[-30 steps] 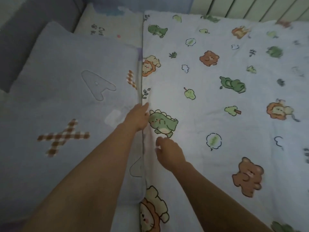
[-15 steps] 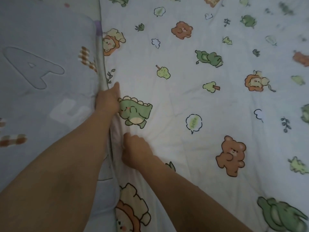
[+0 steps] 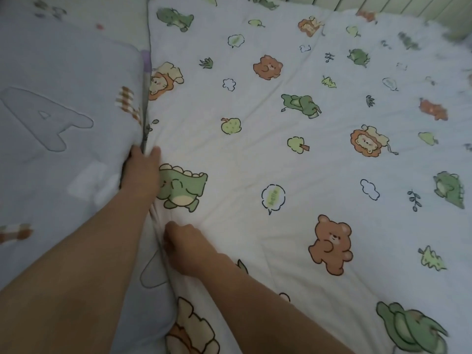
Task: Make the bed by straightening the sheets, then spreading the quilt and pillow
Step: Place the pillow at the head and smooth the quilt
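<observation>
A white quilt (image 3: 293, 162) printed with bears, lions and green dinosaurs covers the bed's right side. A pale blue pillow (image 3: 63, 149) with a stitched letter A and a checked X lies on the left, its edge meeting the quilt's edge. My left hand (image 3: 141, 172) reaches into the seam between pillow and quilt, thumb on the quilt and fingers hidden under the pillow edge. My right hand (image 3: 182, 245) sits lower on the same seam, its fingers curled into the bunched quilt edge.
A cream printed sheet (image 3: 107, 16) shows beyond the pillow at the top left. A pale slatted wall or headboard (image 3: 408, 6) runs along the top right behind the bed.
Both hands have dropped onto the seam and closed on the fabric. The quilt edge has bunched up under my right hand.
</observation>
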Demonstrator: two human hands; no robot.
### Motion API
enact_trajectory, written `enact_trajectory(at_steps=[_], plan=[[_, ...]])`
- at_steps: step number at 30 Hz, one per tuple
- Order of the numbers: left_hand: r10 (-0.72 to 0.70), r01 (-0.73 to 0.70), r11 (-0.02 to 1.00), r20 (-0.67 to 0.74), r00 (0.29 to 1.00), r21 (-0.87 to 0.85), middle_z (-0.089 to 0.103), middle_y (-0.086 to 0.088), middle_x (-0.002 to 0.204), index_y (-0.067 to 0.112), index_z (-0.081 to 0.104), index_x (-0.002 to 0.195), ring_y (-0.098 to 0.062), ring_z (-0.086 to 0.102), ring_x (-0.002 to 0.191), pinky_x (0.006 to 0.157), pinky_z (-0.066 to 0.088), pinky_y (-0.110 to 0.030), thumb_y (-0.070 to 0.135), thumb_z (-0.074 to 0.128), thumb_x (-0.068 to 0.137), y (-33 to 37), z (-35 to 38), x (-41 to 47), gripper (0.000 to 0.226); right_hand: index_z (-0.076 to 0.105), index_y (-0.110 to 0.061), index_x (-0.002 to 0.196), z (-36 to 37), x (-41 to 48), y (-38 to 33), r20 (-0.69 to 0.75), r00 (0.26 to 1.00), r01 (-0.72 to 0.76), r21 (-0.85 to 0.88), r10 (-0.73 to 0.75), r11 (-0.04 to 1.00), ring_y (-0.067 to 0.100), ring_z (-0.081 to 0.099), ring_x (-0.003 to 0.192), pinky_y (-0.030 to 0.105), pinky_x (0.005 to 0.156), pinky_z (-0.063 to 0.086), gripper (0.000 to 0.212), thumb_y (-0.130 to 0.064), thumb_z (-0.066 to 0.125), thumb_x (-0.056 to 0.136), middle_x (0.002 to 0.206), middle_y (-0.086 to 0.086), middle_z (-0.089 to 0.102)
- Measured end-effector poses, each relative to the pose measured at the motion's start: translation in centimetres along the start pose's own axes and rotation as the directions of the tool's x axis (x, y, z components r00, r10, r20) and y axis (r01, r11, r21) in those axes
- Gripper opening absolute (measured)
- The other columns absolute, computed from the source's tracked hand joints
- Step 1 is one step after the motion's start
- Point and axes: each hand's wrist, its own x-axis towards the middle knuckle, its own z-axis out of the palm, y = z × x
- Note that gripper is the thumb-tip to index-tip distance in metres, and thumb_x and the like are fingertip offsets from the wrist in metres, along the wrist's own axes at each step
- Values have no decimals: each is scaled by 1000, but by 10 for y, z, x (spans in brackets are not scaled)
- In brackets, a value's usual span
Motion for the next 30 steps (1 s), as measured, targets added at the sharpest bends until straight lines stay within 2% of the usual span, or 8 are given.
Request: enact_trajectory(at_steps=[3,6,9,11,16,22,25,30], plan=[[92,-97,991,48,995,94,27,-26,136,14,29,147,-46,37,122,106,33,-45,19,58,88,5,1,-8,65,48,2,99,1,1,1,-13,1000,2,8,-2,1000,42,57,83,37,62,38,16,-11,52,92,96,29,57],[185,-183,978,-7,983,96,1,-17,158,21,18,152,-37,6,144,117,13,-45,25,43,96,14,7,-16,62,49,2,99,-4,-1,0,1,1000,8,16,-8,1000,41,57,82,39,63,41,17,-13,52,92,95,29,58],[164,-225,940,242,957,255,-9,-4,161,24,6,153,-27,-5,148,119,1,-41,41,27,100,10,15,-22,60,51,1,104,-9,-7,2,5,1000,28,3,-28,1000,41,59,84,41,67,46,17,-11,50,92,97,28,60],[110,-221,925,340,934,310,-9,-3,161,22,2,154,-27,-4,148,120,0,-39,43,26,100,8,13,-23,62,52,1,108,-14,-11,4,17,999,28,-17,-27,999,40,59,87,45,73,50,19,-9,48,92,101,28,61],[147,-244,939,359,922,242,-3,-5,161,21,8,153,-28,-2,148,119,6,-43,36,30,100,17,1,-39,59,54,0,111,-34,-23,14,-7,1000,-4,-64,3,998,41,59,94,44,79,48,22,-8,45,93,106,27,62],[273,-303,952,311,910,51,23,-10,154,10,33,144,-28,19,142,111,29,-43,11,43,93,25,-9,-80,52,56,-7,109,-50,-50,23,-66,996,-66,-98,59,993,39,59,91,44,79,51,19,-14,45,95,103,22,63],[248,-235,969,266,932,-78,39,-11,145,9,42,141,-28,37,133,104,38,-40,2,44,90,31,-16,-111,51,58,-9,104,-53,-69,26,-54,996,-77,-96,72,992,36,60,87,39,73,52,16,-15,46,94,101,17,62],[93,-71,994,276,957,-89,52,-13,117,7,56,121,-31,55,105,88,46,-40,0,49,88,34,-16,-193,35,59,-11,104,-42,-116,29,49,997,-50,-126,57,991,31,58,91,31,71,44,16,-18,49,95,102,15,62]])
